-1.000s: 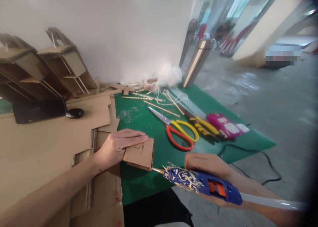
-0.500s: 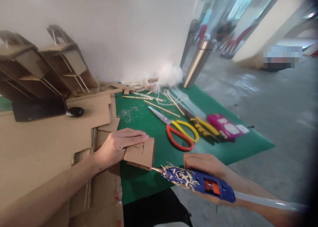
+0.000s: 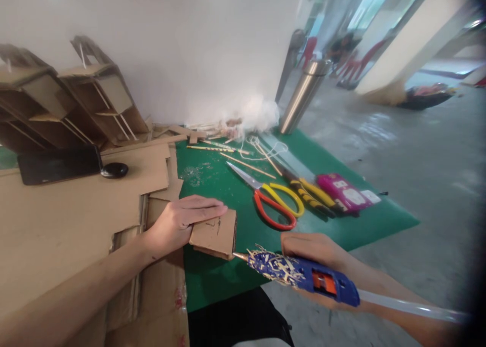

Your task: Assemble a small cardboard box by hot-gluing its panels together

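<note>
Moved little since the earlier frame, apart from a slight upward shift of the glue gun (image 3: 275, 267) at its nozzle (image 3: 240, 256).

Pictured in the head view: holding a small layered cardboard piece (image 3: 214, 233) by its left side and upper edge with the left hand (image 3: 170, 225), fingers together, above the green tabletop (image 3: 216, 281). Closed around the glue gun with the right hand (image 3: 313, 245), nozzle up against the lower right corner of the cardboard piece.

Already layered and boxed into shape, by the look of the cardboard piece; already loaded, with a long clear glue stick (image 3: 410, 309) out of the back of the gun. Seemingly mid-seam, judging by the nozzle at the edge. Left to do, as a guess: the rest of that edge, then letting go and setting down both gun and piece. Resting aside, out of hand: scissors (image 3: 246, 175), pliers (image 3: 309, 198) and thin wooden sticks (image 3: 246, 165). Standing at left: cardboard structures (image 3: 87, 73), of unclear connection to the piece in hand.

Hidden from sight: the left thumb, most of the right-hand fingers behind the gun, and the underside of the piece. Too fine to confirm: any fresh glue at the corner. Cut off or dark: the far end of the glue stick. Blurred: the background.
</note>
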